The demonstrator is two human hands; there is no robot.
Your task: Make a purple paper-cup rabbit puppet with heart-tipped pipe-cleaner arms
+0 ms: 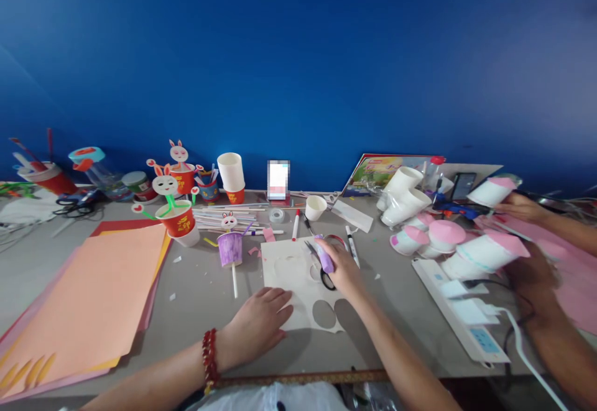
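Observation:
My left hand [256,324] lies flat with its fingers stretched over the left edge of a white sheet of paper [298,311]. Round holes are cut in that sheet. In my right hand [340,265] is a short light purple tube [323,254], held above the upper right of the sheet; its exact kind is unclear. Black-handled scissors [328,281] lie beneath, partly covered by the tube and hand. To the left stands a purple-coloured paper cup with a rabbit face [230,249], a white stick reaching down from it.
Coloured paper sheets [102,293] lie left, near red cups with rabbit figures [176,219]. Behind are paper sticks [228,218], a tape roll [277,215] and a white cup [316,207]. A power strip [459,318] lies right, beside pink-topped cups [485,252] and another person's hand [525,207].

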